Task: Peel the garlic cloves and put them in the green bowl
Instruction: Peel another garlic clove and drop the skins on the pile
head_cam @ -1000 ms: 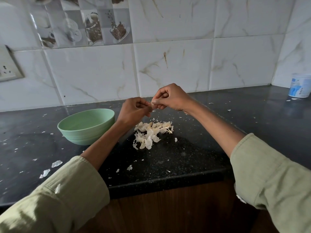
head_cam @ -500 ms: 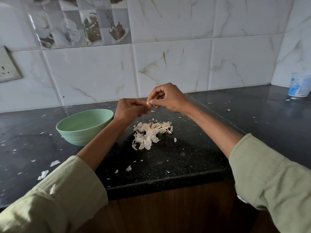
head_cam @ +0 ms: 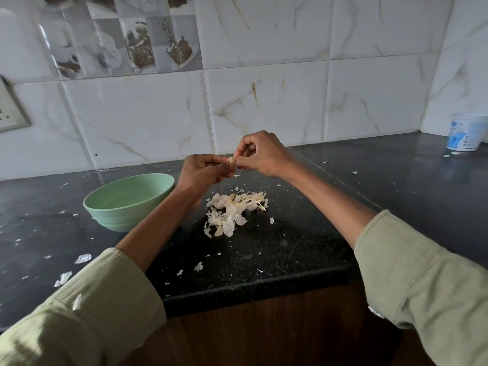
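— What did you see on the surface at that moment?

— I saw a black speckled countertop (head_cam: 264, 249) with a dark wooden front under its edge. I took the green bowl (head_cam: 126, 200) as my landmark. It stood on the countertop, and I could not tell what was inside it. To the right of the bowl, near it, lay a pile of garlic skins (head_cam: 233, 211). Small white flakes were spread all around the bowl, also on the side nearer to me.

— And the hands?

— Both were lifted above the countertop, to the right of the bowl and behind the pile. The left hand (head_cam: 202, 171) had its fingers curled and pinched a garlic clove (head_cam: 231, 160). The right hand (head_cam: 264, 154) pinched the same clove with thumb and fingertips from the other side. The clove was small and mostly hidden, so I could not say how much skin was on it. Both sleeves were light green.

— What about the room?

— Behind the bowl was a wall of white marbled tiles (head_cam: 264, 107), with a row of picture tiles (head_cam: 126, 40) higher up. Far to the right of the bowl, in the corner, stood a white and blue tub (head_cam: 466, 136). Left of the bowl, on the wall, I saw a part of a switch plate (head_cam: 12, 109).
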Demonstrator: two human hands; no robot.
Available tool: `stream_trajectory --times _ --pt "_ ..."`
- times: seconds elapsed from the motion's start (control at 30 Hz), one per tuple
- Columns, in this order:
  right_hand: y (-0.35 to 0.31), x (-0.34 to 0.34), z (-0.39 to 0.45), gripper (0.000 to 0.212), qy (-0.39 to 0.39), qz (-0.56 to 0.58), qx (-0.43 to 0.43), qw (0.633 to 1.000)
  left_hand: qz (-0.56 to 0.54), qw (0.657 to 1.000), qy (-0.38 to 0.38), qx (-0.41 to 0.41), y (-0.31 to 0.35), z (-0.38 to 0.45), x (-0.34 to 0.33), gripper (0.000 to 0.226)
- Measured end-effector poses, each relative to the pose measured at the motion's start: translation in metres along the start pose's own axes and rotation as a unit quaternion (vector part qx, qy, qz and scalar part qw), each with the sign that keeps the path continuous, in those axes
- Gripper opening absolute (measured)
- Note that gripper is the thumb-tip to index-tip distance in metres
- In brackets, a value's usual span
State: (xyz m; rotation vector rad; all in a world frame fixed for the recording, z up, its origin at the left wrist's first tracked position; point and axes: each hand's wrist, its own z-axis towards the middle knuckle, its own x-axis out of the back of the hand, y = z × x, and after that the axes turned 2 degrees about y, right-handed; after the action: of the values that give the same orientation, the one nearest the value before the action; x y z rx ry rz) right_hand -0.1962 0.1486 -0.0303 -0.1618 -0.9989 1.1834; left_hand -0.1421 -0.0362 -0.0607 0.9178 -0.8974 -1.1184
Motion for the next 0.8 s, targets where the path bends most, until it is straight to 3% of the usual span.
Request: stream_trajectory --times 0.13,0.33,0.5,0.8 --pt "0.0 0.002 0.0 0.002 -0.01 -0.037 0.009 0.999 0.022 1.0 0.011 -0.008 0.001 0.0 0.001 0.012" --pt "0.002 0.01 -0.001 0.015 -0.086 -0.054 0.006 0.995 0.099 0.993 0.042 -0.039 -0.004 0.002 0.002 0.004" --pt "0.002 0.011 0.002 0.033 -0.068 -0.006 0.006 0.998 0.139 0.988 0.041 -0.058 -0.004 0.001 0.002 0.008" --pt "0.0 -0.005 0.0 0.015 -0.044 -0.033 0.051 0.997 0.177 0.98 0.039 -0.086 -0.006 0.002 0.001 0.006"
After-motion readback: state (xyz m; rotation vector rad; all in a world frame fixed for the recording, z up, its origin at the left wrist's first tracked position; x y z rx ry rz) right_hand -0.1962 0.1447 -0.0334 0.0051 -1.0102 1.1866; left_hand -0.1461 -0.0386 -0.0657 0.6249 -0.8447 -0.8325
